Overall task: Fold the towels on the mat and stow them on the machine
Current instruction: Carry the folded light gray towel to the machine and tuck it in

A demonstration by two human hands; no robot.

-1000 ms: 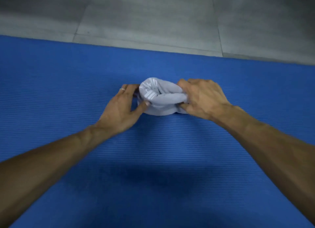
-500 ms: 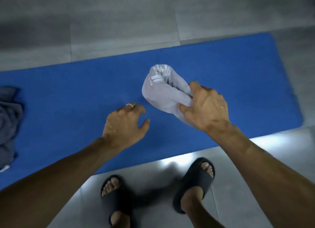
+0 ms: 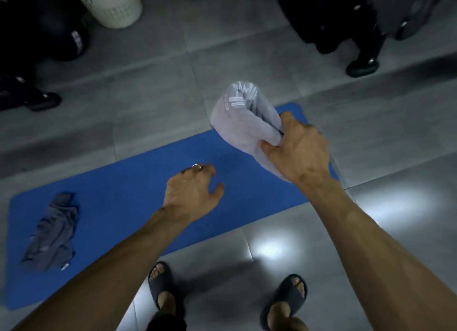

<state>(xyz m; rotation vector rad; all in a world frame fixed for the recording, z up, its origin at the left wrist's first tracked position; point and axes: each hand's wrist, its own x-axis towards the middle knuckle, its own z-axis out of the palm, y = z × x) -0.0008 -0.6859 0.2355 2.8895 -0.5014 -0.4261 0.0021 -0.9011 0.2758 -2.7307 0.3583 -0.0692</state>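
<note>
My right hand (image 3: 298,152) grips a rolled light grey towel (image 3: 241,119) by its near end and holds it in the air above the right end of the blue mat (image 3: 128,189). My left hand (image 3: 193,189) hovers over the middle of the mat, its fingers loosely curled and holding nothing; a ring shows on one finger. A darker grey towel (image 3: 53,234) lies crumpled on the left part of the mat.
A cream perforated laundry basket (image 3: 112,4) stands on the grey tiled floor at the top left. Dark machine bases and feet (image 3: 363,21) fill the top right and the far left. My feet in dark slippers (image 3: 160,288) stand just in front of the mat.
My left hand let go of the rolled towel. My right hand lifted the towel off the mat. The view pulled back and up, showing the whole mat, my feet and the crumpled towel.
</note>
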